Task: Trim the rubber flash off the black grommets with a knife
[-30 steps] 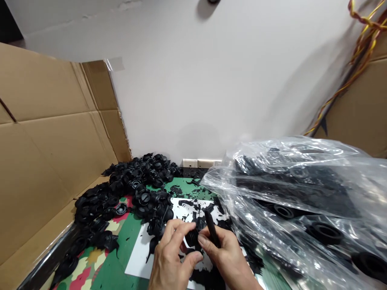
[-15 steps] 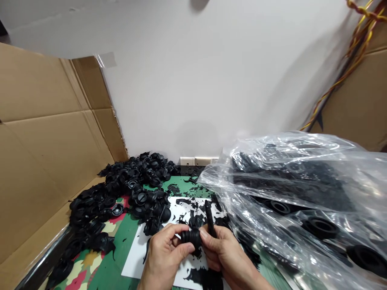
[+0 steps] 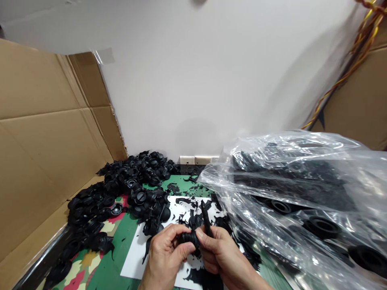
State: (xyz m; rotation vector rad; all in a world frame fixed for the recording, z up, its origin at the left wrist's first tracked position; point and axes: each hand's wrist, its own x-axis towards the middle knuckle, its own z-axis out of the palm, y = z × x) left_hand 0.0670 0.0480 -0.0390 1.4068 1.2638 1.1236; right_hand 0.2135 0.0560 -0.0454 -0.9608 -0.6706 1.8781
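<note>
Clear plastic bag point(image 3: 287, 141) of black parts point(image 3: 322, 234), left hand point(image 3: 166, 251) tight on ribbed piece point(image 3: 190, 237), right hand point(image 3: 222, 249) firm around dark tool point(image 3: 206, 215)

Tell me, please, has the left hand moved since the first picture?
Yes: the left hand shifted slightly left, nearer to the left edge of the white paper.

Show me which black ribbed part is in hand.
The ribbed part held between the left hand and right hand, above the white sheet; the others lie in the heap to the left.
</note>
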